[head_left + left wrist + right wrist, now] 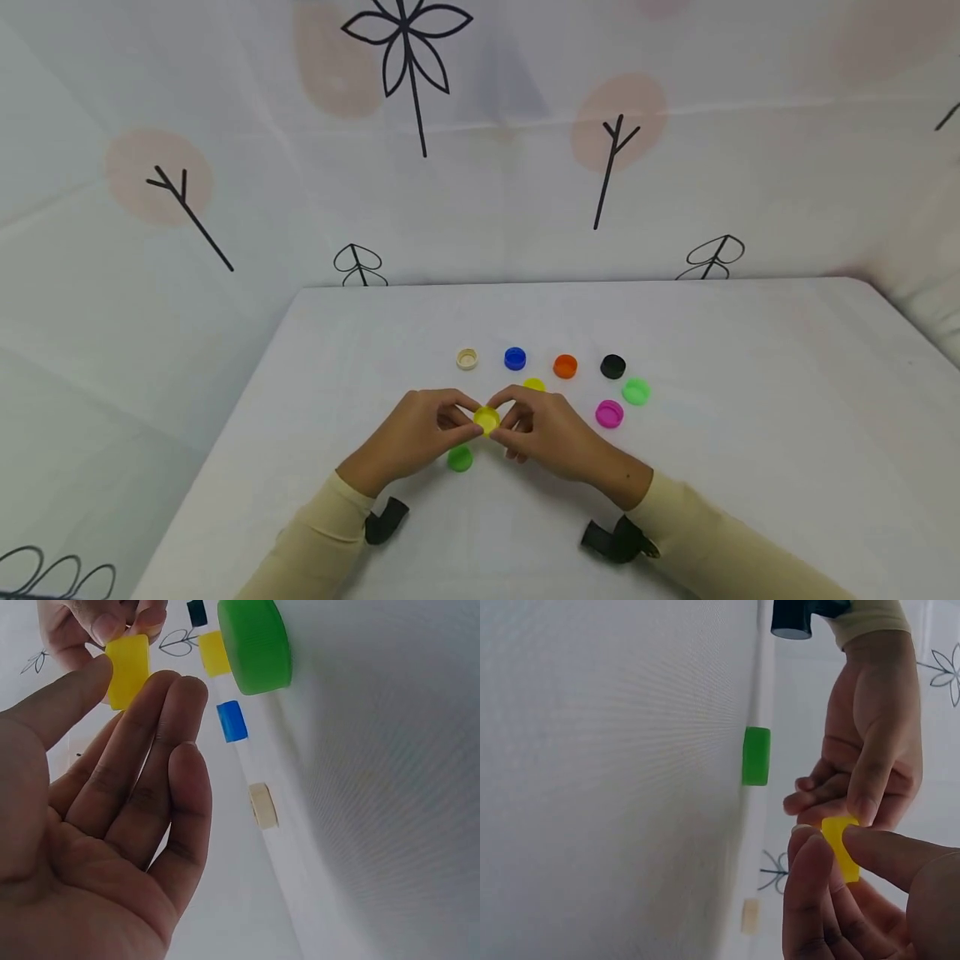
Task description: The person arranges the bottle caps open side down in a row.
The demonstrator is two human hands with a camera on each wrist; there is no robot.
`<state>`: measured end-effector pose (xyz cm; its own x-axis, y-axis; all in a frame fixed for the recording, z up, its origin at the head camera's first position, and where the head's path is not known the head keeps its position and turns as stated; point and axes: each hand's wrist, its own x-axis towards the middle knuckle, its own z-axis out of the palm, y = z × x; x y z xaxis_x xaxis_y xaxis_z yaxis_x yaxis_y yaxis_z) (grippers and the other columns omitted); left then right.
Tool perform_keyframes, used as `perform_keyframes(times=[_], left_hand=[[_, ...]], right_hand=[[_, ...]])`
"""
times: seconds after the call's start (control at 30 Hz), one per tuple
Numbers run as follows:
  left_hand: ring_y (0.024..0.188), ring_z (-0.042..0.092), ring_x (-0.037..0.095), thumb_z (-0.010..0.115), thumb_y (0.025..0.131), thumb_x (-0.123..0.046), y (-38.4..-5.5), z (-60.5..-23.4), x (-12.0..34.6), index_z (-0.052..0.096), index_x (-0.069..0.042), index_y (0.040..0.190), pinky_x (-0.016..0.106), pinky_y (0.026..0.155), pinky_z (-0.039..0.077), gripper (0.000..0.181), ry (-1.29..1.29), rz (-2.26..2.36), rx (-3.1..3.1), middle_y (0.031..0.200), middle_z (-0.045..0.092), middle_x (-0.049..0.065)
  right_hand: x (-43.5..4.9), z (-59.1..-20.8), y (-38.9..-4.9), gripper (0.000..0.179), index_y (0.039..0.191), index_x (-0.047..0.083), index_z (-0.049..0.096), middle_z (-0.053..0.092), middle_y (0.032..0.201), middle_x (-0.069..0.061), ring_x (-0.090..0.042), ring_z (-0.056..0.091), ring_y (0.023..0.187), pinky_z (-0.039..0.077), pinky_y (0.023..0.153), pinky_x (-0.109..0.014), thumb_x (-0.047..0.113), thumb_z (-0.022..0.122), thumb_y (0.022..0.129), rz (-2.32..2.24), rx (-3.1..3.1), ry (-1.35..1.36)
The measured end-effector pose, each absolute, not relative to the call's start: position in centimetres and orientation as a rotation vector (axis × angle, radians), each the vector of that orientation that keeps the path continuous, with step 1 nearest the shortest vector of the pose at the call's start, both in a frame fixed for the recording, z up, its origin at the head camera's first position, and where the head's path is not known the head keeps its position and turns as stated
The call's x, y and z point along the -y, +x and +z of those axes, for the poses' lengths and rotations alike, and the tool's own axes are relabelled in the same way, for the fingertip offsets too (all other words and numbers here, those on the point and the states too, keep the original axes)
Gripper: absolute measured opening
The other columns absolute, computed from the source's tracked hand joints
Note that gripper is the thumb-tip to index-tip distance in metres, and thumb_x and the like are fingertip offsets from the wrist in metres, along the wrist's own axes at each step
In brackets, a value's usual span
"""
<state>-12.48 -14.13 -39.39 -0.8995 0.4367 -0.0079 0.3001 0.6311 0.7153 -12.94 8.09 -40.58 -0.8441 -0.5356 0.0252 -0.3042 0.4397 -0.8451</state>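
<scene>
- Two hands meet over a white-covered desk, the left hand and the right hand both clamped by thumb and fingertips on one yellow bottle cap, held between them.
- Beyond them, a far row of caps runs left to right: cream cap, blue cap, orange cap and black cap. The cream and blue ones sit hollow side up, their rims showing.
- On the right, a light green cap lies near the black one, with a magenta cap nearer; a second yellow cap is partly hidden behind the right hand.
- A green cap rests on the near side, just by the left hand.
- The left wrist view reveals the left palm and the side walls of both yellow caps; the right wrist view catches the green and cream caps edge-on.
- Only the head view takes in the orange, light green and magenta caps.
</scene>
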Motion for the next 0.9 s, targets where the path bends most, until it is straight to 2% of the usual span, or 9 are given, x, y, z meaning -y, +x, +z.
perform_keyframes(times=[0.2,0.43,0.9], left_hand=[[0.085,0.069,0.003,0.076,0.089,-0.026,-12.40,-39.28,14.08,0.070,-0.017,0.114,0.026,0.081,0.057,0.027,0.608,1.124,-2.710,0.089,0.076,-0.010],[0.085,0.068,0.002,0.078,0.088,-0.027,-12.30,-39.13,13.89,0.070,-0.019,0.114,0.028,0.084,0.056,0.028,0.643,1.069,-2.766,0.088,0.075,-0.013],[0.085,0.068,0.000,0.082,0.084,-0.029,-11.90,-38.65,13.65,0.071,-0.020,0.110,0.031,0.086,0.057,0.030,0.770,0.968,-2.900,0.089,0.075,-0.010]], right_hand=[[-8.11,-40.69,-12.90,0.032,0.119,0.009,0.060,0.073,0.084,-0.008,-0.014,0.068,0.066,0.057,0.061,-0.025,0.014,0.074,0.091,-1.431,-2.389,-0.709],[-8.31,-40.63,-13.02,0.028,0.120,0.009,0.057,0.075,0.091,-0.011,-0.020,0.071,0.071,0.059,0.066,-0.032,0.025,0.065,0.098,-1.492,-2.287,-0.631],[-8.56,-40.22,-13.04,0.026,0.115,0.008,0.050,0.075,0.096,-0.017,-0.027,0.072,0.073,0.059,0.072,-0.034,0.029,0.058,0.102,-1.548,-2.168,-0.581]])
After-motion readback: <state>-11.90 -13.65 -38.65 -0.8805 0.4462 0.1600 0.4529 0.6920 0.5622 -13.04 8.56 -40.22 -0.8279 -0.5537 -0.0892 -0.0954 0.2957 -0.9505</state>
